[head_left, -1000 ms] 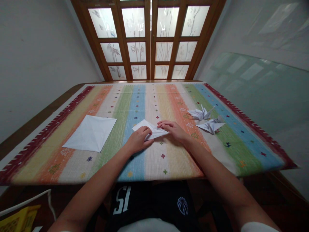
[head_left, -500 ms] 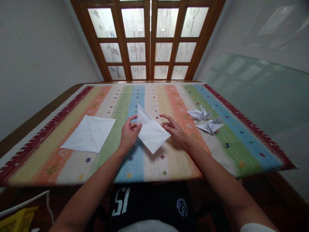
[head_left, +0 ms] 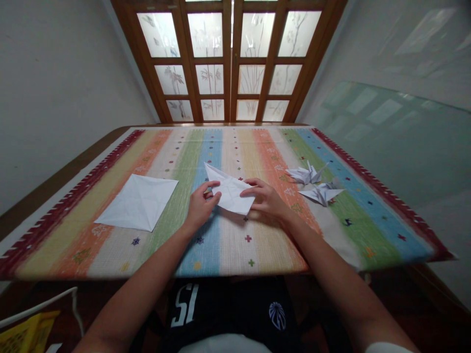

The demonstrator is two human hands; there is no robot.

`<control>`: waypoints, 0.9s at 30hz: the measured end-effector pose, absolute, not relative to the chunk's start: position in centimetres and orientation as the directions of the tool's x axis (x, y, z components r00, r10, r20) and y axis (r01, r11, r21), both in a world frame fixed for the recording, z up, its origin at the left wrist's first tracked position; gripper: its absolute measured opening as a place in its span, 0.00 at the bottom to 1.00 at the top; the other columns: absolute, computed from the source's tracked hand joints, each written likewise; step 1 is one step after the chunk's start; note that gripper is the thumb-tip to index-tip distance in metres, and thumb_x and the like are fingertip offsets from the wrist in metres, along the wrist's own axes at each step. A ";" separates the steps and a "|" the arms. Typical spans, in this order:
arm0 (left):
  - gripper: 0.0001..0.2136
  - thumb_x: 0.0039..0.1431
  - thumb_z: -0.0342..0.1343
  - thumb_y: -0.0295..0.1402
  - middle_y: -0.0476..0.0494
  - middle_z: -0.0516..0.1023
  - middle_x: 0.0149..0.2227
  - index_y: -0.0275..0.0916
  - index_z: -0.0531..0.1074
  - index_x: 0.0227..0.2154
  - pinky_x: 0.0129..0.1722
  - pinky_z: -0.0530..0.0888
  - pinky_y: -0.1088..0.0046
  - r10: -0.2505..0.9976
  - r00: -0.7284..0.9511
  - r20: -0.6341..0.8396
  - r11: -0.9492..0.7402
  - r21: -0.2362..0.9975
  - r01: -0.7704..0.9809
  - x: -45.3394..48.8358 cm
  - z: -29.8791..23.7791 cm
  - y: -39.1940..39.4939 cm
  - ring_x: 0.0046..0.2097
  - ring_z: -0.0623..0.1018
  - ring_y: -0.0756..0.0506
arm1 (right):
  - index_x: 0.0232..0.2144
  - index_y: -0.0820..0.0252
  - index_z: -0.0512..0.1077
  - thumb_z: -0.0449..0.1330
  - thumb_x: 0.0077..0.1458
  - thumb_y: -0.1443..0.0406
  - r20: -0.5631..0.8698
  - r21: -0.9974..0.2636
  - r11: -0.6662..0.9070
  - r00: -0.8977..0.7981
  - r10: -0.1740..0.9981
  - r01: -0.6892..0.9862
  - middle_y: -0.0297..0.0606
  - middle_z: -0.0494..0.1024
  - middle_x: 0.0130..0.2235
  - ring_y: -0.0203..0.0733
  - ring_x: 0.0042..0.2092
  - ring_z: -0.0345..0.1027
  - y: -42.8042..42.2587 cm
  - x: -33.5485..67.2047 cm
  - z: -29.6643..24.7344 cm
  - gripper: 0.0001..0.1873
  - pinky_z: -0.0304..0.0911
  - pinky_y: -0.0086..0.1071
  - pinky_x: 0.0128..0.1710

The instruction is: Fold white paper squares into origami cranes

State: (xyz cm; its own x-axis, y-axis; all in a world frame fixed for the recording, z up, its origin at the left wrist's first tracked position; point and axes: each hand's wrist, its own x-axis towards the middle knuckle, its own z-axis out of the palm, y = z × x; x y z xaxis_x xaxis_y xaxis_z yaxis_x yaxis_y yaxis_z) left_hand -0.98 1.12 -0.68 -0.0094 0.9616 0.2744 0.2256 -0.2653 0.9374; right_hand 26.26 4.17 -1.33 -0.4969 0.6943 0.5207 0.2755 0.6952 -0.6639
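A partly folded white paper (head_left: 228, 191) is held just above the striped tablecloth (head_left: 257, 245) at the table's middle. My left hand (head_left: 200, 206) pinches its left edge with thumb and fingers. My right hand (head_left: 265, 198) grips its right side, thumb on top. The paper's far corner points up and to the left.
A creased white square sheet (head_left: 139, 202) lies flat to the left. Two folded white paper cranes (head_left: 305, 173) (head_left: 322, 192) sit to the right. A wooden glazed door (head_left: 228, 59) stands beyond the table's far edge. A yellow object (head_left: 25, 333) is at the lower left, below the table.
The folded paper was pressed flat under both hands, then lifted and opened out. It is now lowered and held flatter between both hands.
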 end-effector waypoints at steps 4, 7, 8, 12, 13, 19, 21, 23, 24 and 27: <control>0.15 0.64 0.63 0.36 0.35 0.82 0.55 0.38 0.81 0.50 0.43 0.82 0.69 0.931 0.084 0.356 -0.366 0.894 0.259 -1.0 -0.7 1.1 0.47 0.83 0.43 | 0.36 0.53 0.86 0.71 0.63 0.53 0.492 -0.716 0.636 -0.438 0.753 0.288 0.45 0.84 0.48 0.51 0.49 0.79 4.1 26.0 -1.1 0.12 0.73 0.44 0.53; 0.16 0.66 0.63 0.42 0.34 0.80 0.56 0.39 0.82 0.51 0.45 0.84 0.66 0.906 0.181 0.383 -0.421 0.865 0.273 -1.0 -0.5 0.8 0.52 0.82 0.40 | 0.30 0.56 0.84 0.68 0.64 0.53 0.446 -0.772 0.558 -0.366 0.817 0.303 0.42 0.84 0.37 0.46 0.39 0.78 4.0 25.6 -1.1 0.15 0.72 0.38 0.41; 0.18 0.65 0.66 0.44 0.34 0.79 0.57 0.39 0.81 0.52 0.43 0.84 0.67 0.902 0.208 0.377 -0.424 0.863 0.275 -1.0 -0.4 0.7 0.52 0.82 0.40 | 0.30 0.57 0.83 0.68 0.64 0.53 0.424 -0.791 0.528 -0.345 0.838 0.310 0.41 0.83 0.34 0.45 0.36 0.77 4.0 25.6 -1.2 0.15 0.71 0.36 0.39; 0.23 0.59 0.70 0.40 0.33 0.77 0.58 0.39 0.79 0.56 0.36 0.84 0.71 0.906 0.220 0.361 -0.414 0.862 0.291 -1.0 -0.7 0.7 0.49 0.82 0.41 | 0.36 0.57 0.83 0.62 0.65 0.61 0.414 -0.789 0.539 -0.393 0.821 0.294 0.41 0.84 0.39 0.45 0.41 0.78 4.1 25.8 -1.4 0.10 0.72 0.36 0.41; 0.21 0.61 0.68 0.38 0.33 0.77 0.59 0.39 0.79 0.56 0.36 0.84 0.70 0.910 0.194 0.365 -0.409 0.866 0.289 -1.0 -0.9 0.9 0.49 0.82 0.41 | 0.39 0.56 0.83 0.61 0.64 0.65 0.440 -0.761 0.584 -0.438 0.784 0.281 0.43 0.84 0.45 0.47 0.47 0.78 4.1 25.9 -1.4 0.10 0.73 0.38 0.46; 0.19 0.60 0.66 0.30 0.34 0.79 0.59 0.39 0.79 0.55 0.56 0.83 0.58 0.938 0.068 0.341 -0.348 0.916 0.202 -1.4 -1.8 1.7 0.56 0.82 0.40 | 0.55 0.50 0.81 0.60 0.58 0.75 0.458 -0.659 0.701 -0.592 0.663 0.274 0.46 0.72 0.63 0.51 0.67 0.68 4.0 26.1 -1.8 0.26 0.68 0.48 0.65; 0.20 0.60 0.66 0.31 0.33 0.79 0.60 0.38 0.79 0.55 0.56 0.83 0.58 0.950 0.078 0.304 -0.313 0.936 0.159 -1.4 -1.8 1.7 0.54 0.83 0.40 | 0.54 0.49 0.81 0.65 0.61 0.71 0.457 -0.663 0.689 -0.571 0.682 0.292 0.47 0.71 0.64 0.53 0.68 0.67 4.0 26.0 -1.9 0.21 0.67 0.50 0.66; 0.20 0.60 0.66 0.31 0.32 0.78 0.60 0.37 0.79 0.55 0.55 0.83 0.59 0.952 0.098 0.291 -0.304 0.939 0.161 -1.3 -1.6 1.6 0.54 0.83 0.40 | 0.50 0.50 0.83 0.69 0.62 0.65 0.464 -0.676 0.675 -0.541 0.702 0.296 0.47 0.74 0.62 0.54 0.65 0.70 4.0 25.9 -1.8 0.14 0.68 0.51 0.65; 0.20 0.61 0.66 0.32 0.32 0.78 0.60 0.37 0.79 0.56 0.54 0.84 0.60 0.949 0.113 0.295 -0.311 0.934 0.173 -1.3 -1.5 1.4 0.53 0.83 0.41 | 0.47 0.51 0.84 0.70 0.62 0.62 0.466 -0.686 0.666 -0.525 0.712 0.294 0.47 0.76 0.60 0.54 0.62 0.73 4.1 25.9 -1.7 0.11 0.69 0.51 0.63; 0.17 0.67 0.62 0.38 0.32 0.77 0.60 0.38 0.79 0.56 0.46 0.85 0.64 0.931 0.170 0.323 -0.356 0.909 0.217 -1.2 -1.1 1.0 0.51 0.82 0.42 | 0.40 0.54 0.84 0.68 0.65 0.56 0.457 -0.721 0.623 -0.468 0.757 0.304 0.46 0.82 0.50 0.52 0.52 0.78 4.1 25.9 -1.3 0.10 0.71 0.47 0.56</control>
